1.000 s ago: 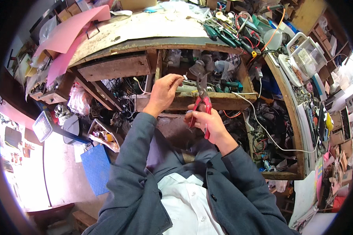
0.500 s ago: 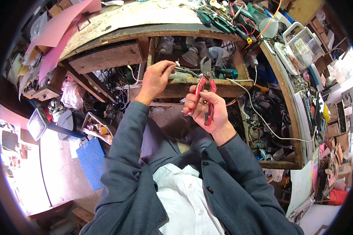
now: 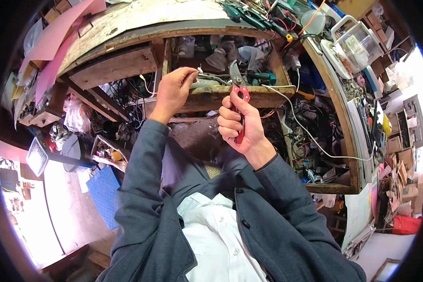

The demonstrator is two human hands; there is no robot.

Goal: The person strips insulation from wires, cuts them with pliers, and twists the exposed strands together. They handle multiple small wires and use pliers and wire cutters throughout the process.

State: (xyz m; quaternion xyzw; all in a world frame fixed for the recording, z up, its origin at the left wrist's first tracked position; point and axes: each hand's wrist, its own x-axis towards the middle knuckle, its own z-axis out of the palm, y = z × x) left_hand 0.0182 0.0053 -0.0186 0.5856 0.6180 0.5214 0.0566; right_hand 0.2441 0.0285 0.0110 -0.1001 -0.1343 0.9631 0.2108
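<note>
My right hand (image 3: pixel 242 120) is wrapped round the red handles of a pair of pruning shears (image 3: pixel 237 77). The grey blades point up and away from me, over the open drawer (image 3: pixel 225 97). Left of them, my left hand (image 3: pixel 174 89) pinches a small white piece (image 3: pixel 200 70) between thumb and fingertips. Its kind is too small to make out. A clear gap separates this piece from the blades. Inside the drawer, behind both hands, lie clear plastic cups (image 3: pixel 217 59) and a green-handled tool (image 3: pixel 262 76).
Several green-handled pliers (image 3: pixel 249 18) lie on the workbench (image 3: pixel 141 16). A white cable (image 3: pixel 296 117) runs from the drawer across the right-hand compartment, which is full of tangled wires. At right stands a clear plastic container (image 3: pixel 359 47); a blue mat (image 3: pixel 103 195) is on the left.
My right fingers have closed round the shears' handles, which now sit closer together, and the blades stand more upright. The left hand keeps its pinch. The whole view has shifted slightly.
</note>
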